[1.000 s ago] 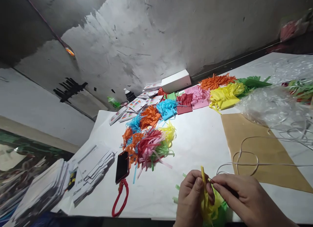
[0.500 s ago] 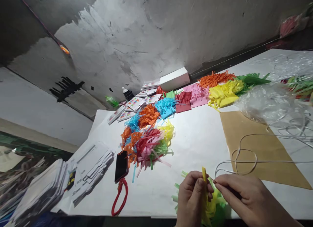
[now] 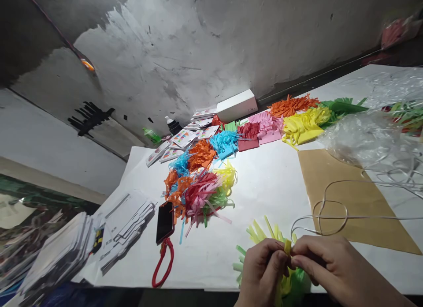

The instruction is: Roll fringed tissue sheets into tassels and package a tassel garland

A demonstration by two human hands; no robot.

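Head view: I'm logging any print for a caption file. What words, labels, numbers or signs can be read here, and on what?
None can be read.
Printed cards: coloured triangle pictures, text too small.
White paper stacks: dark marks, blurred.
White box: no print visible.
Phone: dark screen.
Wall: black paint strokes, no letters.

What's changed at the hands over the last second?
The yellow fringed strip, which stood upright above the left hand, is now bent down to a short stub pinched between both hands. The right hand has closed in against the left. Yellow-green fringe now fans out beyond the fingers. The phone, white cord and coloured tassel pile lie as before.
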